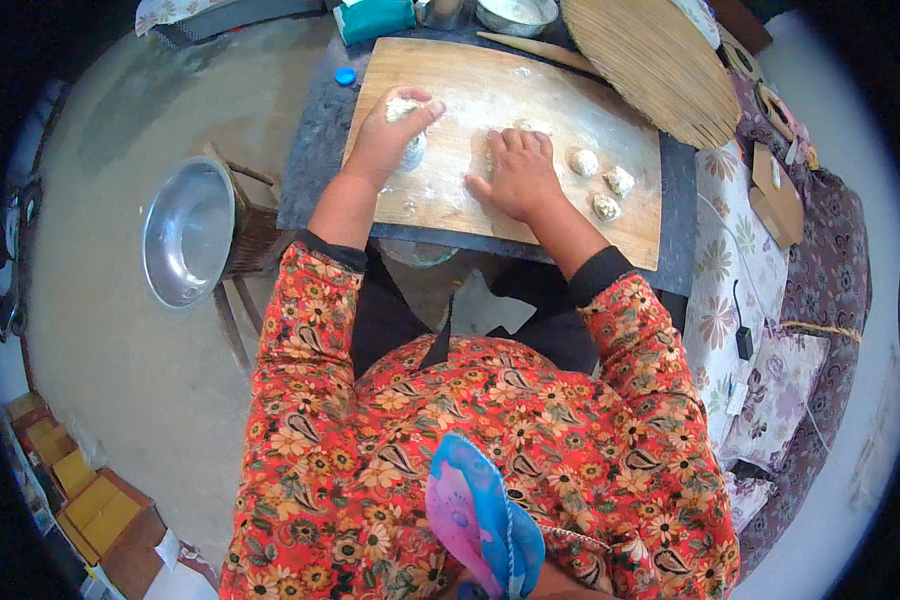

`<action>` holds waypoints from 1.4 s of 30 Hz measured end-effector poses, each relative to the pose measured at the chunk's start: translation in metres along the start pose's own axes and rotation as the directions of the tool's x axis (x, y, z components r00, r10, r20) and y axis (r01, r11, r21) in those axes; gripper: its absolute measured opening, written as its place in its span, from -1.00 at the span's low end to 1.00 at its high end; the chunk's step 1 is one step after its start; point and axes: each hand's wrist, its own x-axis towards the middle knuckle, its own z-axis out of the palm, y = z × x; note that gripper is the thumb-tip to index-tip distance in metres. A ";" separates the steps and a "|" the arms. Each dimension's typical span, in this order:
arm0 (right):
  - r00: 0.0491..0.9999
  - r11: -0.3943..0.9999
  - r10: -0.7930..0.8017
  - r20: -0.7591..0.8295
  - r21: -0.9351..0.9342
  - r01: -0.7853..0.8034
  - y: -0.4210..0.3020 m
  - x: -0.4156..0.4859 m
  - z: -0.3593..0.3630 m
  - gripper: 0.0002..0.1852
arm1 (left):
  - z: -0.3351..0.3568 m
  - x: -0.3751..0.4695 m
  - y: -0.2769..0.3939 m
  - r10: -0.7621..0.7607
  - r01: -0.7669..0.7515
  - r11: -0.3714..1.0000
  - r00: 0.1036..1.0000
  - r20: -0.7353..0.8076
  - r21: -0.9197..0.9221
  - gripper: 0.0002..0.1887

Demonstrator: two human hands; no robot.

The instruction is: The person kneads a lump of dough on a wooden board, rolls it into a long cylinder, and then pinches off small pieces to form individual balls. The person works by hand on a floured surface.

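Note:
A floured wooden board (450,199) lies before me. Over its left part my left hand (401,124) holds white flour or a floury lump (400,109) between bent fingers and thumb; the grip partly hides it. Just below that hand is a pale round thing (412,153), partly covered by it. My right hand (521,169) rests palm down near the board's middle, fingers bent; what is under the palm is hidden. A pale floury patch or piece (532,127) shows at its fingertips. To its right sit a round dough ball (584,162) and two rougher floured dough pieces (619,181), (607,207).
A wooden rolling pin (540,51) and a round woven tray (660,67) lie at the board's far edge, near a metal bowl of flour (517,13). A blue cap (345,76) lies left. A metal basin (189,232) rests on a wooden stool (251,232).

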 end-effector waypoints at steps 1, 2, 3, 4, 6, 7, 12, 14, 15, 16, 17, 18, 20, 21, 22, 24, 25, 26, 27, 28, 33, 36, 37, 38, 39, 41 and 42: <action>1.000 1.000 0.008 0.014 -0.005 -0.008 -0.001 -0.001 -0.001 -0.26 | -0.001 -0.001 0.002 -0.072 0.066 0.983 0.997 -0.028 -0.169 -0.74; 0.998 1.000 -0.021 -0.066 0.008 0.022 -0.001 -0.003 -0.004 -0.28 | -0.003 -0.001 0.005 -0.117 0.097 0.935 0.992 -0.037 -0.342 -0.74; 0.988 0.999 -0.044 -0.151 0.020 0.048 -0.001 -0.006 -0.008 -0.29 | -0.003 -0.002 0.007 -0.169 0.116 0.856 0.984 -0.060 -0.503 -0.72; 0.970 0.996 -0.072 -0.234 0.028 0.080 -0.002 -0.009 -0.014 -0.30 | -0.004 -0.003 0.010 -0.201 0.122 0.747 0.979 -0.046 -0.653 -0.70; 0.965 0.897 -0.035 -0.258 0.417 0.144 -0.008 -0.019 -0.026 -0.39 | -0.001 -0.009 0.015 -0.202 0.113 0.585 0.979 -0.009 -0.803 -0.67; 0.944 0.782 -0.038 -0.327 0.578 0.231 -0.011 -0.025 -0.031 -0.42 | 0.002 -0.013 0.017 -0.204 0.101 0.497 0.979 -0.003 -0.862 -0.66; 0.963 -0.378 0.017 0.270 0.893 -0.244 -0.047 -0.052 -0.015 -0.52 | 0.034 -0.036 0.017 -0.207 0.259 0.351 0.959 0.195 -0.900 -0.47; 0.952 -0.375 0.133 0.276 0.903 -0.209 -0.050 -0.058 -0.004 -0.61 | 0.048 -0.041 0.016 -0.244 0.135 0.545 0.970 -0.002 -0.827 -0.43; 0.935 -0.379 0.193 0.297 0.902 -0.208 -0.049 -0.059 0.000 -0.65 | 0.054 -0.044 0.015 -0.262 0.083 0.645 0.958 -0.118 -0.760 -0.40; 0.928 -0.368 0.257 0.271 0.915 -0.165 -0.047 -0.062 0.002 -0.71 | 0.057 -0.047 0.015 -0.257 0.084 0.686 0.957 -0.134 -0.723 -0.35; 0.936 -0.319 0.289 0.202 0.942 -0.105 -0.044 -0.062 0.003 -0.70 | 0.060 -0.049 0.016 -0.270 0.120 0.686 0.958 -0.098 -0.718 -0.35; 0.925 -0.268 0.349 0.149 0.962 -0.054 -0.042 -0.063 0.003 -0.68 | 0.063 -0.051 0.015 -0.274 0.152 0.686 0.960 -0.059 -0.712 -0.36; 0.892 -0.065 0.452 -0.013 0.997 0.047 -0.036 -0.064 0.000 -0.66 | 0.069 -0.056 0.013 -0.287 0.207 0.680 0.958 0.004 -0.704 -0.36; 0.869 0.089 0.478 -0.124 0.992 0.093 -0.035 -0.065 -0.003 -0.64 | 0.072 -0.058 0.012 -0.293 0.225 0.675 0.956 0.025 -0.702 -0.37; 0.863 0.217 0.469 -0.191 0.971 0.097 -0.033 -0.067 -0.005 -0.63 | 0.074 -0.060 0.011 -0.290 0.243 0.667 0.955 0.054 -0.704 -0.38; 0.831 0.582 0.284 -0.479 0.775 0.248 -0.032 -0.071 -0.009 -0.57 | 0.077 -0.063 0.007 -0.312 0.276 0.665 0.947 0.078 -0.694 -0.41; 0.803 0.706 0.174 -0.570 0.641 0.302 -0.031 -0.074 -0.011 -0.54 | 0.078 -0.064 0.006 -0.327 0.294 0.656 0.941 0.088 -0.695 -0.43; 0.826 0.661 0.153 -0.543 0.677 0.323 -0.034 -0.077 -0.012 -0.48 | 0.077 -0.064 0.004 -0.324 0.296 0.647 0.941 0.098 -0.702 -0.46; 0.835 0.643 0.139 -0.533 0.690 0.333 -0.034 -0.079 -0.013 -0.48 | 0.076 -0.063 0.002 -0.332 0.303 0.632 0.938 0.104 -0.713 -0.48; 0.835 0.625 0.132 -0.534 0.699 0.348 -0.036 -0.081 -0.013 -0.47 | 0.075 -0.063 0.000 -0.327 0.301 0.620 0.939 0.110 -0.724 -0.49; 0.804 0.567 0.162 -0.573 0.720 0.399 -0.040 -0.084 -0.022 -0.44 | 0.066 -0.065 -0.005 -0.276 0.412 0.565 0.911 0.306 -0.715 -0.55; 0.773 0.670 0.103 -0.626 0.618 0.411 -0.035 -0.083 -0.031 -0.43 | 0.067 -0.071 -0.006 -0.303 0.515 0.540 0.857 0.416 -0.666 -0.56; 0.751 0.722 0.098 -0.653 0.566 0.398 -0.033 -0.083 -0.033 -0.44 | 0.069 -0.074 -0.007 -0.340 0.560 0.523 0.829 0.444 -0.643 -0.56; 0.743 0.771 0.093 -0.663 0.521 0.367 -0.031 -0.083 -0.034 -0.44 | 0.073 -0.080 -0.008 -0.339 0.575 0.523 0.818 0.465 -0.630 -0.54; 0.754 0.751 0.070 -0.653 0.532 0.391 -0.028 -0.081 -0.034 -0.45 | 0.080 -0.089 -0.010 -0.358 0.595 0.521 0.803 0.476 -0.612 -0.53; 0.816 0.717 0.024 -0.577 0.578 0.388 -0.020 -0.076 -0.030 -0.46 | 0.089 -0.097 -0.011 -0.361 0.602 0.526 0.797 0.483 -0.601 -0.50; 0.862 0.691 -0.024 -0.507 0.614 0.380 -0.016 -0.077 -0.027 -0.50 | 0.091 -0.098 -0.012 -0.343 0.585 0.533 0.810 0.476 -0.611 -0.48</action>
